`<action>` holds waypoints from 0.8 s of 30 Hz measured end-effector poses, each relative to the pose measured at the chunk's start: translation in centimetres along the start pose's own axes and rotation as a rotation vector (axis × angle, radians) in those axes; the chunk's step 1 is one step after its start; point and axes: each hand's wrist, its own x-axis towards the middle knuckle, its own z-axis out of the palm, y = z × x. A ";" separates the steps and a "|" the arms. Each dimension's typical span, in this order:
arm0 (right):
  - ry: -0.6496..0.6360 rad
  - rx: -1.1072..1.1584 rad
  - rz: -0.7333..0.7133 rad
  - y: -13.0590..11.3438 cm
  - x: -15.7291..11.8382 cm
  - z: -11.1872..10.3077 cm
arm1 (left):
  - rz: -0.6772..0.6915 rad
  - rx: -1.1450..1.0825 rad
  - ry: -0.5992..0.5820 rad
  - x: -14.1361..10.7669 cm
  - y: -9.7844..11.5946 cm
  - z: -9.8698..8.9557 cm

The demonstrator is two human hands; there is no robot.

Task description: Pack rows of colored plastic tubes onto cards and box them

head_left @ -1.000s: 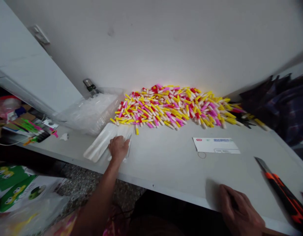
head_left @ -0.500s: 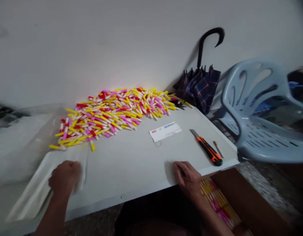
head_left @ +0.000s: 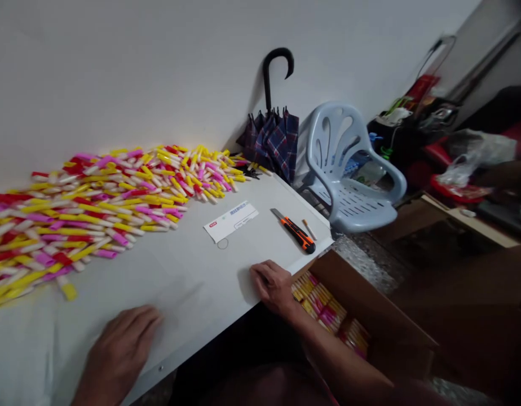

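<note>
My left hand (head_left: 123,349), slightly blurred, is over the near left part of the white table (head_left: 176,299). Its fingers lie together, bent loosely, and nothing shows in them. At the front edge rests my right hand (head_left: 272,285), fingers curled in and no object visible in it. Beyond both hands spreads a big pile of short plastic tubes (head_left: 116,197), white with yellow, red or pink ends. A printed white card (head_left: 230,221) lies mid-table, with a thin ring (head_left: 223,243) beside it. An orange and black utility knife (head_left: 295,231), blade out, lies past my right hand.
A small brown-tipped stick (head_left: 309,229) lies by the knife. Below the table's right edge, a cardboard box (head_left: 370,316) holds bundled tubes. A plaid umbrella (head_left: 271,141) leans on the wall beside a light-blue plastic chair (head_left: 349,169). Cluttered goods stand at far right.
The view has swung to the right. My left hand has left the plastic bag at the table's left and opened from a fist. My right hand stays at the front edge.
</note>
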 end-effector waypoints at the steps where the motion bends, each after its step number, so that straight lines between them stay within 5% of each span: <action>1: -0.003 0.007 0.004 -0.1 0.0 -0.1 | 0.109 0.004 -0.053 0.3 0.5 1.2; 4: -0.022 0.030 0.023 -0.4 0.2 -0.6 | 0.223 0.061 -0.032 0.8 1.2 3.0; 7: -0.067 0.046 0.083 -1.0 0.5 -0.9 | 0.227 0.092 -0.057 0.6 1.7 2.9; 16: -0.305 0.164 -0.064 -4.5 2.5 3.1 | -0.095 0.202 -0.212 1.8 6.7 2.3; 24: -0.363 0.011 -0.106 -4.3 2.9 4.6 | -0.110 0.040 -0.264 3.8 8.6 3.8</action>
